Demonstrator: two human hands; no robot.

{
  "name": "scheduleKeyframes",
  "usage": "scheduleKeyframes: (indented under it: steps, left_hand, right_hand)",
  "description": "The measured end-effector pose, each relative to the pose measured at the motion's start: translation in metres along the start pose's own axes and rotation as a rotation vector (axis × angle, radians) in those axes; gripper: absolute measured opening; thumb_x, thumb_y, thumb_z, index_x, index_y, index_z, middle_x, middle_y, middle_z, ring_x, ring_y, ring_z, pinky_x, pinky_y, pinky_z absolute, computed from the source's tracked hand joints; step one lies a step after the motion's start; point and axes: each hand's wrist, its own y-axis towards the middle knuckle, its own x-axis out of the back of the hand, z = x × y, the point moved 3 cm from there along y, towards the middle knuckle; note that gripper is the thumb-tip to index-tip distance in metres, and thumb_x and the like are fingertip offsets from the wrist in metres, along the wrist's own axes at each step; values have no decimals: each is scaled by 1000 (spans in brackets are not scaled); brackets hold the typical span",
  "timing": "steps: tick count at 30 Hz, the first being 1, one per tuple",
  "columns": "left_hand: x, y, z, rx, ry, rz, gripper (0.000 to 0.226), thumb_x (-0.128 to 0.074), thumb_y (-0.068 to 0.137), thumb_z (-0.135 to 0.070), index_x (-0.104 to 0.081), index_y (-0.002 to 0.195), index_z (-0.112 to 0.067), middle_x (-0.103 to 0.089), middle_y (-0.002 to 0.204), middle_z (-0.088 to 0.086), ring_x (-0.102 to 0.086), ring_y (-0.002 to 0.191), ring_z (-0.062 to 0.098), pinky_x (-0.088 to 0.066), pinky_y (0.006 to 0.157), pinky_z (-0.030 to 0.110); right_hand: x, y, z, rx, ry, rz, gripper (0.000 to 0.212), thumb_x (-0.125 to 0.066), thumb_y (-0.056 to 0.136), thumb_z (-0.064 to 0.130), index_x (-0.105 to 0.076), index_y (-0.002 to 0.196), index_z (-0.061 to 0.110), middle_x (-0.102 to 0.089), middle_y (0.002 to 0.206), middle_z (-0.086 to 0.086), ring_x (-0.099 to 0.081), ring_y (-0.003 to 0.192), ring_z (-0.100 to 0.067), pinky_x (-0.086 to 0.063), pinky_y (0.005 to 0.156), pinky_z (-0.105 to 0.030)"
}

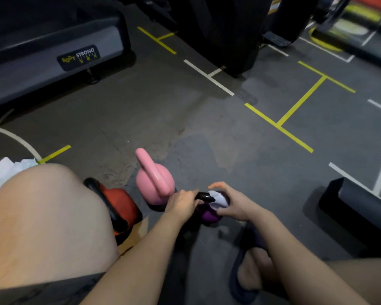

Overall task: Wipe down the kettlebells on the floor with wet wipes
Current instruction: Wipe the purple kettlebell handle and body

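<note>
A: Entry: where does the work piece sit?

B: The purple kettlebell point(209, 214) stands on the floor point(185, 117); no edge of that floor is in view. It is just beside the pink kettlebell point(154, 181), and the red kettlebell point(119, 203) is further to the person's left, by the knee.

A: Hands?

B: The left hand point(182, 202) has its fingers curled round one end of the black handle point(204, 196). The right hand point(231, 203) pinches a bunched white wet wipe point(218, 200) against the handle's other end, with one finger lifted clear. How hard it presses I cannot tell.

A: Handling estimate?

B: Judgement only.
- Bell: rigid, probably heavy for its size, stable on its base, and not fragile.
- Bell surface: the glossy coating is likely slick once wet, so steady it by the handle, not by the round body.
- Wipe: soft, limp and light, and it may tear if dragged over a rough seam. Keep it bunched, wrap it round the handle, then turn to a fresh face for the body.

A: Other?

B: The crumpled white wipes point(2, 170) lie on the floor at the far left.
</note>
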Motion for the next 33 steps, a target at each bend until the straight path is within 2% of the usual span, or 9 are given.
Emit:
scheduleKeyframes:
  steps: [4, 7, 13, 19, 22, 25, 28, 31, 33]
  left_hand:
    - [1, -3, -2, -1, 24, -17, 30, -55, 99, -45, -59, 120, -24, -71, 113, 15, -64, 108, 38, -50, 81, 40]
    - [0, -5, -3, -4, 30, -2, 31, -54, 99, -45, -58, 122, -23, -71, 113, 16, -64, 108, 39, -50, 82, 41]
    - [0, -1, 1, -55, 26, 46, 32, -55, 99, -44, -59, 124, -25, -70, 115, 15, -63, 109, 39, -51, 85, 41]
    - [-4, 0, 11, -34, -3, 19, 44, -55, 99, -42, -53, 142, -30, -69, 120, 18, -63, 112, 39, -51, 90, 42]
    - [-6, 2, 13, -61, -14, 33, 41, -54, 96, -36, -55, 137, -36, -70, 116, 15, -64, 107, 41, -52, 83, 44]
    - [-7, 2, 16, -49, -44, 34, 42, -55, 94, -34, -55, 136, -38, -71, 113, 15, -64, 104, 41, -52, 80, 44]
    - [-7, 4, 17, -51, -104, 9, 42, -57, 93, -37, -57, 135, -41, -72, 114, 12, -65, 105, 38, -54, 83, 42]
    - [-10, 7, 17, -64, -109, -19, 38, -60, 93, -35, -61, 131, -38, -72, 116, 8, -65, 107, 34, -53, 85, 39]
    - [-11, 7, 18, -66, -122, -19, 35, -62, 93, -35, -62, 129, -35, -72, 117, 6, -65, 109, 32, -52, 86, 38]
  right_hand:
    - [-3, -11, -7, -31, -194, -53, 73, -77, 73, 28, -50, 141, 22, -58, 138, 5, -54, 126, -16, -40, 100, -22]
    - [-13, -12, -10, -59, -222, -99, 56, -61, 68, 43, -60, 122, 28, -67, 118, 4, -61, 112, -20, -48, 91, -33]
    - [-16, 3, -23, -279, -374, -113, 14, -63, 83, 25, -55, 90, 16, -67, 99, -11, -62, 97, -33, -41, 70, -31]
    - [-30, 24, -4, -141, -702, -206, 21, -58, 81, 24, -57, 102, 21, -71, 100, -7, -66, 96, -34, -46, 70, -35]
    - [-55, 37, 22, -14, -758, -252, 21, -72, 70, 20, -64, 88, 14, -72, 76, -8, -71, 70, -33, -48, 55, -33]
    - [-63, 40, 31, 28, -798, -260, 37, -88, 41, 21, -61, 65, 18, -60, 51, -1, -61, 42, -24, -36, 38, -23]
    - [-56, 35, 25, 41, -816, -280, 48, -90, 35, 28, -59, 71, 21, -60, 59, 3, -61, 51, -21, -40, 46, -26]
    - [-56, 24, 21, 52, -765, -269, 52, -82, 57, 40, -64, 102, 22, -64, 86, 3, -64, 79, -23, -47, 66, -36]
    - [-56, 13, 14, 89, -674, -286, 61, -67, 71, 38, -58, 128, 17, -64, 106, -2, -62, 100, -28, -48, 88, -40]
